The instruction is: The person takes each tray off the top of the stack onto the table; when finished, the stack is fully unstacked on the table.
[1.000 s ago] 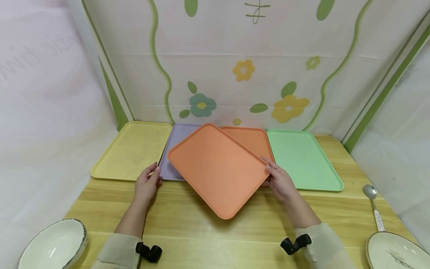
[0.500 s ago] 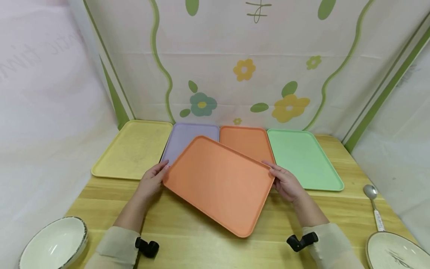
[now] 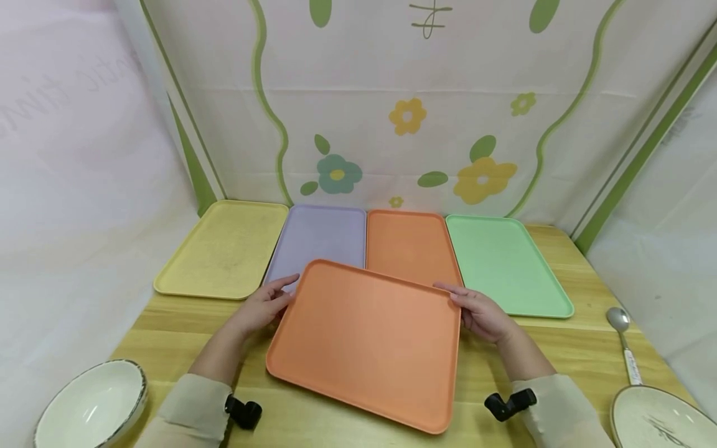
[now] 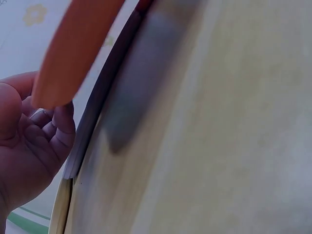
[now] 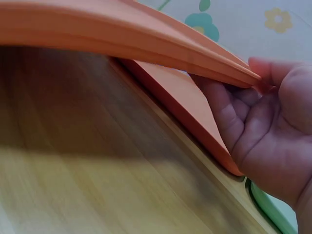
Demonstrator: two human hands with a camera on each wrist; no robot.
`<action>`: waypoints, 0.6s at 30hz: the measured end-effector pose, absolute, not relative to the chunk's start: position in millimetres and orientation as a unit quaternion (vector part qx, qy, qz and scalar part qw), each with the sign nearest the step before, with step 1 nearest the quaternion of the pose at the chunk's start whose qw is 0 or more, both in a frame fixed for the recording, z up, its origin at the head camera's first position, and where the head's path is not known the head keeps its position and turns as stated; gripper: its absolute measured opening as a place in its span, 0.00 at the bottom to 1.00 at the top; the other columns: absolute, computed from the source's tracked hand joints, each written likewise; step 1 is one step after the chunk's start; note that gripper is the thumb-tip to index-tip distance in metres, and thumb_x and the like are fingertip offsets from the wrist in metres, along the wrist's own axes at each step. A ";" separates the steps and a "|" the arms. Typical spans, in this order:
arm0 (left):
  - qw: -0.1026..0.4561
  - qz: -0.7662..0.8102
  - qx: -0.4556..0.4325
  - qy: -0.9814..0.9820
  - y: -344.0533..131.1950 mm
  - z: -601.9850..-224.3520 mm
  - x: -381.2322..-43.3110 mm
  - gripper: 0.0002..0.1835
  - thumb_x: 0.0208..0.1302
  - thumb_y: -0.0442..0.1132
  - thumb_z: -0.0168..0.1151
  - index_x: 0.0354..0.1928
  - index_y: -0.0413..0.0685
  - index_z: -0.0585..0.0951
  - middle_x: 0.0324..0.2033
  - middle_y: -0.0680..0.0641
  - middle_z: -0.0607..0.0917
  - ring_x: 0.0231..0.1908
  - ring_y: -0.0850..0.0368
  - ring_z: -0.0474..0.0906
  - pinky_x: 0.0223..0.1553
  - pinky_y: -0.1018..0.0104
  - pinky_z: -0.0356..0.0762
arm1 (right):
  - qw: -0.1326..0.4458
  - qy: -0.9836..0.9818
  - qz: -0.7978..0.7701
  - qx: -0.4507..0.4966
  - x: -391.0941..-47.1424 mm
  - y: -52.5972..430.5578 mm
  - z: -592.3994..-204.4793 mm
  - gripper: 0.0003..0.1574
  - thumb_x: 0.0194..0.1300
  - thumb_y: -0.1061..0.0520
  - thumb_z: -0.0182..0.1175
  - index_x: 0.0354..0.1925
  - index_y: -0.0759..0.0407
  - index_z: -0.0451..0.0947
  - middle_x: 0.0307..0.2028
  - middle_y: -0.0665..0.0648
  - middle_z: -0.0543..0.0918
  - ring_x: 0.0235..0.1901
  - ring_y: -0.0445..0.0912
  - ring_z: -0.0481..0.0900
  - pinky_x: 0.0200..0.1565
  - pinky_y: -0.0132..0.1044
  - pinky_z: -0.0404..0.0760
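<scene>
An orange tray (image 3: pixel 366 345) is held tilted above the wooden table, its near side turned slightly to the right. My right hand (image 3: pixel 486 316) grips its far right corner. In the right wrist view, the thumb and fingers (image 5: pixel 224 105) lie on either side of the rim. At the tray's left edge, near its far left corner, is my left hand (image 3: pixel 262 308). In the left wrist view its thumb and curled fingers (image 4: pixel 63 122) hold the rim. Behind lie a purple tray (image 3: pixel 325 233) and a second orange tray (image 3: pixel 411 242), both partly covered by the held one.
A yellow tray (image 3: pixel 224 249) lies at the back left, a green tray (image 3: pixel 504 264) at the back right. A white bowl (image 3: pixel 92 401) stands at the front left. On the right are a spoon (image 3: pixel 627 345) and a cream dish (image 3: pixel 663 420). A patterned cloth (image 3: pixel 364 112) hangs behind.
The held orange tray has turned and come down nearer to the front of the table. My left hand has moved right from beside the purple tray to the held tray's edge.
</scene>
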State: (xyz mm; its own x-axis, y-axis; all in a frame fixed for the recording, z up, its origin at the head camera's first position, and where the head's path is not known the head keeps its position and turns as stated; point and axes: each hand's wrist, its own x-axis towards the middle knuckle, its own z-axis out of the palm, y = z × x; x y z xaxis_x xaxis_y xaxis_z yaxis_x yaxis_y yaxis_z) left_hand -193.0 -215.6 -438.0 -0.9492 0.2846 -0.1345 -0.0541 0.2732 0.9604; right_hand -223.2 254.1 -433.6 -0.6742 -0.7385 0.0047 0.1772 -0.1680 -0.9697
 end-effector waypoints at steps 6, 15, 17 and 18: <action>0.147 0.598 0.080 0.784 -213.1 -439.8 -193.9 0.31 0.75 0.39 0.51 0.75 0.40 0.57 0.34 0.47 0.78 0.28 0.59 0.76 0.30 0.67 0.77 | 0.342 0.561 -0.707 -0.263 -223.6 255.5 -437.8 0.29 0.81 0.61 0.30 0.73 0.51 0.62 0.56 0.50 0.83 0.52 0.41 0.83 0.48 0.32 0.83; 0.161 0.580 0.111 0.791 -213.1 -439.8 -192.7 0.27 0.77 0.39 0.48 0.74 0.40 0.60 0.24 0.49 0.74 0.20 0.60 0.69 0.24 0.67 0.71 | 0.333 0.633 -0.663 -0.223 -221.1 249.9 -440.7 0.27 0.81 0.56 0.38 0.74 0.54 0.60 0.54 0.47 0.83 0.51 0.42 0.83 0.49 0.36 0.83; 0.162 0.577 0.114 0.793 -213.6 -439.6 -192.0 0.26 0.77 0.39 0.48 0.73 0.40 0.62 0.23 0.49 0.74 0.20 0.60 0.69 0.23 0.66 0.72 | 0.324 0.661 -0.645 -0.203 -220.3 248.2 -440.0 0.29 0.80 0.53 0.40 0.74 0.59 0.58 0.52 0.46 0.83 0.49 0.42 0.84 0.47 0.38 0.84; 0.160 0.574 0.116 0.794 -213.9 -439.7 -191.9 0.26 0.77 0.39 0.48 0.73 0.40 0.62 0.23 0.49 0.74 0.20 0.60 0.69 0.23 0.66 0.72 | 0.318 0.677 -0.635 -0.194 -219.9 247.4 -439.4 0.30 0.80 0.52 0.41 0.73 0.62 0.57 0.51 0.46 0.83 0.47 0.43 0.85 0.46 0.38 0.84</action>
